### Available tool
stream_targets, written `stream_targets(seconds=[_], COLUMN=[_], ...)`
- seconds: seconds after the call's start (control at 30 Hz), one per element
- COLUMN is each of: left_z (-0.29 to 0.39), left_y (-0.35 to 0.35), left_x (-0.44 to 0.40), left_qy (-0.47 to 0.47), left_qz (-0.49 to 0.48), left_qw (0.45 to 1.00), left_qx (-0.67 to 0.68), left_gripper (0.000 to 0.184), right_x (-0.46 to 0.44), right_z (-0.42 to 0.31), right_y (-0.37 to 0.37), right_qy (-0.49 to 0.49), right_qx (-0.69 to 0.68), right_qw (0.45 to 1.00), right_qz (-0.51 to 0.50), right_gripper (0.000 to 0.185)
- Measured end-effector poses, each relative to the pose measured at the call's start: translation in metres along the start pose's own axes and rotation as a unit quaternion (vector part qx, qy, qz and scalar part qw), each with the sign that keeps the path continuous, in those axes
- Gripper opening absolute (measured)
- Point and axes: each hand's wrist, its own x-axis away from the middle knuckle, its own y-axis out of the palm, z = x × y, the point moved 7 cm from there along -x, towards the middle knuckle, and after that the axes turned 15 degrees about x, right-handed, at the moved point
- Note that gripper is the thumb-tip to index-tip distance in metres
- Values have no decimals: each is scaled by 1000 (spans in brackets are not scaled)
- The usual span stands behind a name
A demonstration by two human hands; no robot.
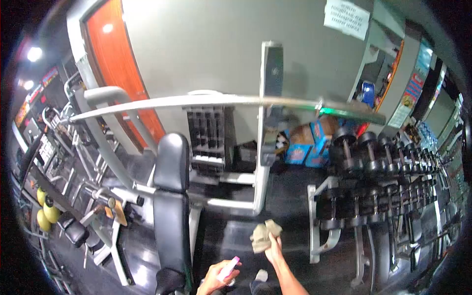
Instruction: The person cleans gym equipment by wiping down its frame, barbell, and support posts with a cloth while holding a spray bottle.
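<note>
Holding the cloth: here's the right grip point(274, 250), fingers and thumb curled in on a bunched beige cloth point(261, 238), its folds fanning out ahead of the fingertips; the cloth hides how narrow the gap is.
Pink-topped bottle: over to the left grip point(215, 278), fingers wrapped round a small white bottle point(227, 271), the pink end poking out past the fingers and angled up towards the cloth side.
Between the grips: the two are near each other but apart, and a light shoe point(262, 275) shows down in the gap.
Black floor: dark, shiny floor point(233, 237) spreads out below and ahead of both grips.
Padded seat: just left of the left grip, a long black seat pad point(171, 231), with a backrest point(171, 162) rising beyond it.
Long bar: well ahead of both grips, a metal bar point(221, 102) stretches right across, passing a tall upright post point(264, 184).
Dumbbells: out to the right of the right grip, two rows of black dumbbells point(371, 150) on a pale-framed rack point(313, 226).
Back wall: farthest ahead of the grips, a grey wall point(221, 49), orange door point(115, 64) on the left, paper sign point(346, 18) high on the right.
</note>
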Motion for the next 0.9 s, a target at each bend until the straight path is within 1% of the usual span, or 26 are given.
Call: stream_targets(seconds=[0.03,0.07,0.1,0.17,0.23,0.27,0.3,0.33,0.37,0.4,0.47,0.5,0.53,0.57,0.6,0.63,0.67,0.7,0.73,0.77,0.8,0.87,0.9], left_z=[17,48,58,97,123,133,141,150,158,164,168,172,163,162,167,181,187,195,211,214,224,248,258], left_y=[9,22,30,44,57,63,69,75,81,85,92,89,84,83,82,81,78,77,77,74,73,75,75], left_x=[2,5,5,7,7,9,7,4,2,-2,-11,-27,-44,-57,-72,-86,-103,-122,-138,-157,-172,-207,-222], left_qy=[-11,-131,141,151,152,147,114,79,44,-36,-195,-72,51,172,193,204,200,197,169,190,194,203,228], left_qz=[11,-3,-32,12,3,-2,-5,-9,-13,-7,3,-20,-44,-68,-69,-67,-51,-36,-21,-4,12,23,43], left_qw=[999,991,966,971,985,989,993,997,999,998,974,996,998,979,976,975,978,979,982,974,974,971,967], left_qx=[29,20,-215,-184,-82,-29,-19,-9,2,41,117,50,-18,-86,-74,-49,-9,33,81,120,116,124,109], left_gripper=[29,53,50,43,41,40,40,39,39,38,37,33,30,27,26,20,16,13,9,9,9,10,11], right_x=[19,37,54,86,123,139,168,156,151,166,165,159,153,145,136,127,93,84,74,66,66,53,47], right_z=[-11,-25,-38,-65,-116,-135,-152,-145,-148,-178,-212,-221,-229,-236,-241,-246,-228,-237,-250,-262,-278,-307,-315], right_y=[-10,-21,-34,-59,-46,-44,-25,-24,-29,-10,6,5,12,18,22,25,3,6,14,23,39,63,68], right_qy=[12,22,33,27,-8,-11,115,114,106,35,9,-4,-15,-25,-36,-47,-40,-52,-64,-73,-77,-124,-146], right_qx=[-26,-36,-45,14,-6,6,-17,-188,-344,-211,-151,-123,-119,-116,-113,-109,-166,-135,-102,-67,-40,7,31], right_qw=[1000,999,998,999,997,999,993,958,861,951,984,992,992,992,991,990,985,989,992,994,994,992,989], right_qz=[-6,-3,2,36,-81,-30,-1,-186,-358,-222,-90,-21,-38,-52,-65,-78,-25,-33,-42,-49,-60,-10,15], right_gripper=[42,44,47,48,45,53,75,73,71,70,72,73,70,67,64,60,65,65,65,65,63,62,61])
